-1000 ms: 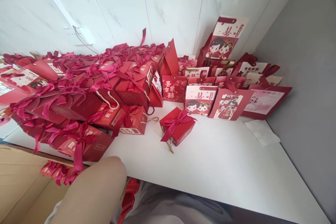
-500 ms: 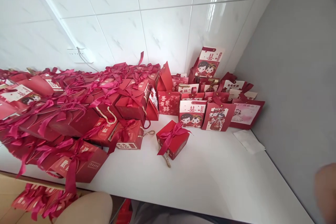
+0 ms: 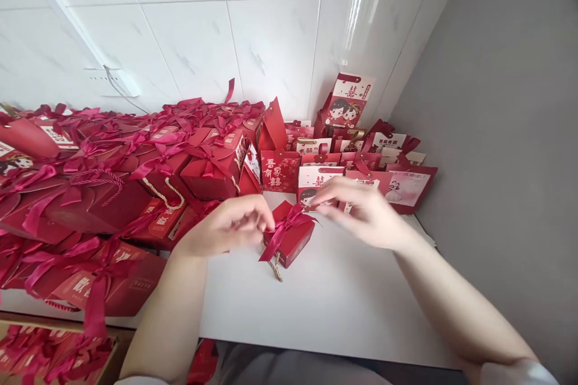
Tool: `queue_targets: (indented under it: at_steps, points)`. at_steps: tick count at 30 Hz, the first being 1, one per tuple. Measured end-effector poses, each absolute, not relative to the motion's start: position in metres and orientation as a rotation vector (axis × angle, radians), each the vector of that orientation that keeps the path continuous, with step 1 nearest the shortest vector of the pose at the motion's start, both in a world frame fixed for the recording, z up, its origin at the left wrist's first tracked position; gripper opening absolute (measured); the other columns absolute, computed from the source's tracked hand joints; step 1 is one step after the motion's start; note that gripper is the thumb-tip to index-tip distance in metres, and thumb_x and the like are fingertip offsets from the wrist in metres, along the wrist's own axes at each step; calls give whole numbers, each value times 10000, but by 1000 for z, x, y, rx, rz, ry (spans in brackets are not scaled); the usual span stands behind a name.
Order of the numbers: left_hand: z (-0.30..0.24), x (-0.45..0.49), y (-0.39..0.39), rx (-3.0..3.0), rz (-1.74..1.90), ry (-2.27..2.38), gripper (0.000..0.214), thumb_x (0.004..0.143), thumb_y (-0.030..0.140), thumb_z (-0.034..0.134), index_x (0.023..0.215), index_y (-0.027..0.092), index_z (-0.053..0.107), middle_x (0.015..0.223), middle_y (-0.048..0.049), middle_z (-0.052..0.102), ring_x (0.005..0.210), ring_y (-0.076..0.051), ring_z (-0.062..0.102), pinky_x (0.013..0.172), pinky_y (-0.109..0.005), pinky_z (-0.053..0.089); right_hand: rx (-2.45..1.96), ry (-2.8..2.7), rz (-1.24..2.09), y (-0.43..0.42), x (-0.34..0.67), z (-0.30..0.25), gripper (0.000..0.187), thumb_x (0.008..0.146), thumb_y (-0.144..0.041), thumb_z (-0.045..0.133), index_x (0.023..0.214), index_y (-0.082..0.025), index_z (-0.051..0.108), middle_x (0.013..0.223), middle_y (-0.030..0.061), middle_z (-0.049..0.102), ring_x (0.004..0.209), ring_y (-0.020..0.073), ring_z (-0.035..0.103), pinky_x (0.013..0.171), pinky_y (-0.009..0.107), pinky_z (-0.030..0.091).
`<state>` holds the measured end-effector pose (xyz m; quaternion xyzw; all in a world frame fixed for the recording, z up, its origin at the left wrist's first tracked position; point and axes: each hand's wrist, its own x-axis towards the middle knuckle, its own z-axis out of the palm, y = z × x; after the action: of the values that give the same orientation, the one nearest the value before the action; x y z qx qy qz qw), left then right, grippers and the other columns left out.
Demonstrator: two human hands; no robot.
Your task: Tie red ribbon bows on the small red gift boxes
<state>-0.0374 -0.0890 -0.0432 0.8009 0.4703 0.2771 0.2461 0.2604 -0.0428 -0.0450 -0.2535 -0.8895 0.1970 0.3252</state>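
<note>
A small red gift box [image 3: 292, 239] tied with a dark pink ribbon bow [image 3: 287, 224] stands alone on the white table [image 3: 343, 307], a twisted cord handle hanging at its front. My left hand [image 3: 228, 227] is at the box's left side, fingers curled in against its edge. My right hand [image 3: 363, 212], smeared by motion, reaches in from the right with its fingers stretched out over the bow's right end. Both bare forearms come in from the bottom of the view.
A big heap of red ribboned gift boxes [image 3: 103, 180] fills the table's left side. Red paper gift bags [image 3: 361, 150] stand against the white tiled wall. A grey wall [image 3: 506, 132] closes the right side. A cardboard carton [image 3: 54, 352] with more red boxes sits lower left.
Both hands have come up into view and closed in on the lone box from either side. The view has shifted slightly, so the boxes sit further left.
</note>
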Motion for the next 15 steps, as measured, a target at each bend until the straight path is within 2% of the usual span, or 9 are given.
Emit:
queue_targets:
  at_steps: [3,5,8,12,14,15]
  points:
    - [-62,-35,-79,1958,598,1389,320,838,484,701,996,208,660,823,15,545,620,-95,450,575,-242,399,-578,-2541,433,-34,233,-75,229,971,-322,626,1154,-187,655,1172,108,653,1116,247,590,977,414,489]
    - [-73,-34,-75,1871,533,1447,356,799,507,728,961,204,633,808,24,519,673,-113,460,610,-247,396,-554,-2598,397,-31,223,-92,276,938,-400,667,1087,-168,652,1064,107,647,999,250,591,884,405,500]
    - [-83,-35,-71,1824,473,1494,386,752,524,765,873,195,604,756,35,484,672,-119,435,596,-251,358,-378,-2684,403,-31,221,-108,343,892,-487,707,1028,-178,648,980,78,638,902,232,570,855,397,479]
    - [-86,-37,-69,1797,415,1425,359,744,510,779,799,192,622,719,36,443,665,-120,407,596,-259,331,-294,-2693,365,-29,225,-113,212,954,-369,657,1055,-183,647,1011,74,643,926,215,562,861,365,459]
    - [-86,-36,-70,1794,444,1421,346,781,531,743,825,204,637,803,13,509,736,-141,472,657,-270,383,-297,-2686,375,-28,225,-113,173,984,-327,613,1073,-184,652,1020,75,645,933,208,564,862,357,457]
    - [-86,-34,-71,1795,458,1431,339,802,539,719,845,212,642,910,-7,557,811,-159,520,703,-279,412,-298,-2688,393,-27,225,-113,175,991,-325,602,1081,-184,653,1018,75,648,934,207,566,864,357,457]
